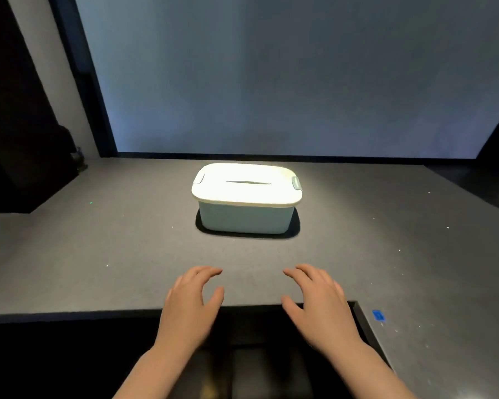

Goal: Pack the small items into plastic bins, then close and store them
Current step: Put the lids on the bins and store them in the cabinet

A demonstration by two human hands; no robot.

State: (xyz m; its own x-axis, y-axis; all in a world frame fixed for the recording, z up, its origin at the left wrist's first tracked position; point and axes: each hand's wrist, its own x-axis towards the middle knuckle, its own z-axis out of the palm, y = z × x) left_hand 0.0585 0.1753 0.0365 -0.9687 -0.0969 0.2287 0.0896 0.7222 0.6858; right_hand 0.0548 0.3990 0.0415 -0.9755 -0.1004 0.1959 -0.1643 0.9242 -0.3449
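The lid's [247, 184] glare washes out its surface, and whatever the bin [244, 218] holds is hidden. The left hand [192, 306] and right hand [321, 305] hover over the table's [98, 254] near edge, fingers loosely spread, holding nothing. The smooth, round-cornered plastic bin sits mid-table beyond them, closed, its long axis running left-right.
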